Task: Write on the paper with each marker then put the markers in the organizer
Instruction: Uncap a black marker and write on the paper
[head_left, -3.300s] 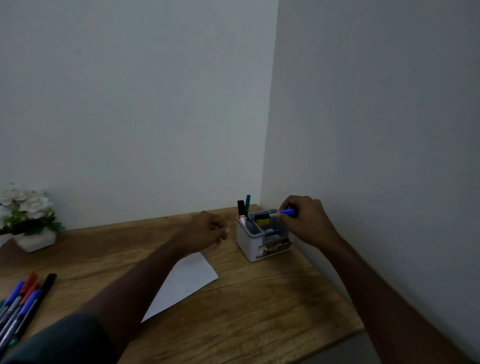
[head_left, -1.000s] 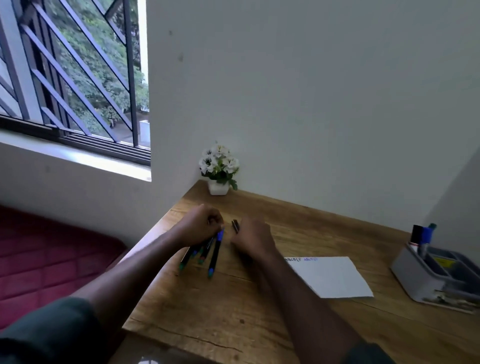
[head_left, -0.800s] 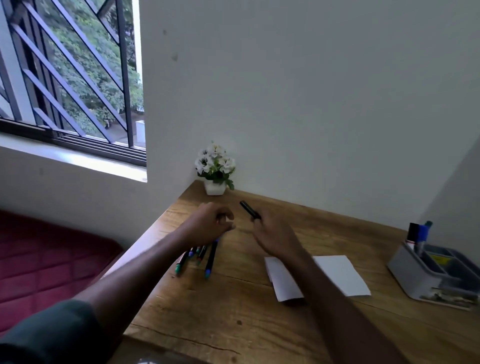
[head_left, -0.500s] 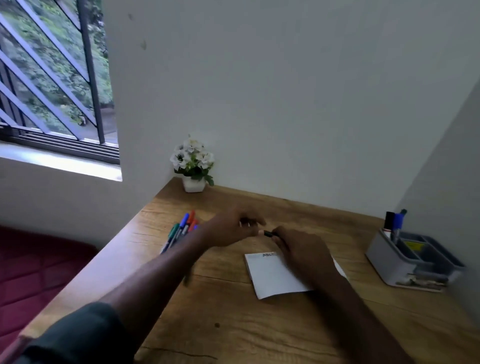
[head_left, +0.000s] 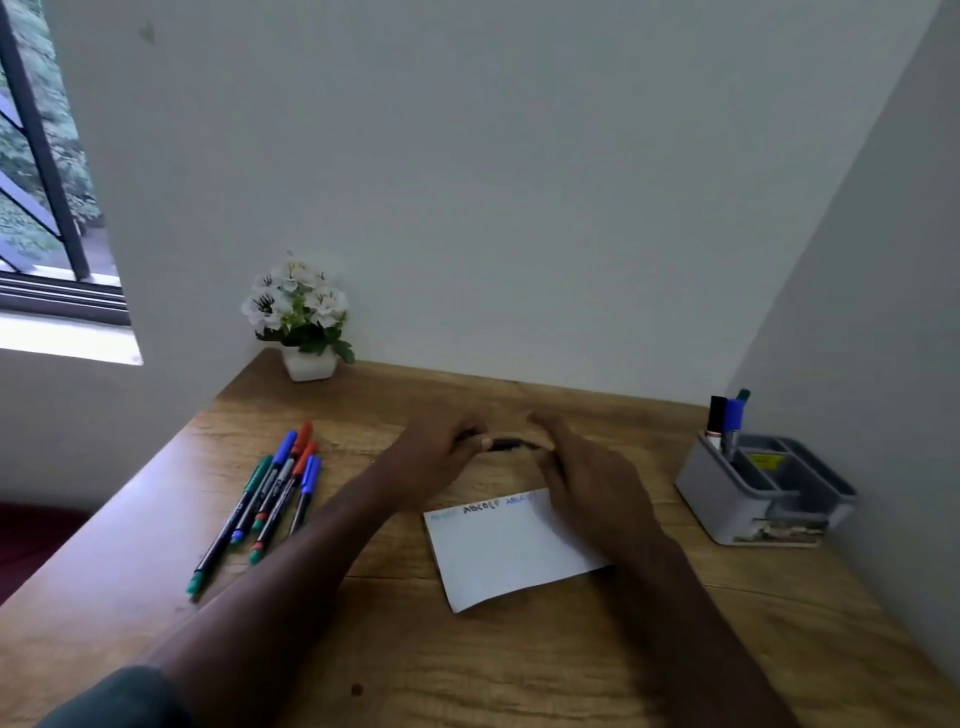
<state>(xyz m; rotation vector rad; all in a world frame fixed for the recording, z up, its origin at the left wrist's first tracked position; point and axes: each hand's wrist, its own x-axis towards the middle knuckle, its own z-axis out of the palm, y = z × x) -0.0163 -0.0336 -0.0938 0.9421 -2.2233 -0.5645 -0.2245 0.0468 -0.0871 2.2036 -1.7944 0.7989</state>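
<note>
A black marker (head_left: 506, 445) lies level between my two hands, just above the top edge of the white paper (head_left: 506, 551). My left hand (head_left: 441, 454) pinches its left end and my right hand (head_left: 582, 470) grips its right end. The paper has a line of black and blue letters along its top. Several markers (head_left: 270, 493) with blue, red and green caps lie in a bunch at the left of the desk. The grey organizer (head_left: 763, 493) stands at the right by the wall, with three markers upright in its back corner.
A small white pot of white flowers (head_left: 301, 317) stands at the back left corner of the wooden desk (head_left: 519, 665). Walls close off the back and right side. A barred window is at the far left.
My right hand lifted the black marker from the bunch and carried it right over the paper. My left hand left the bunch and now pinches the marker's other end. The view swung right.
</note>
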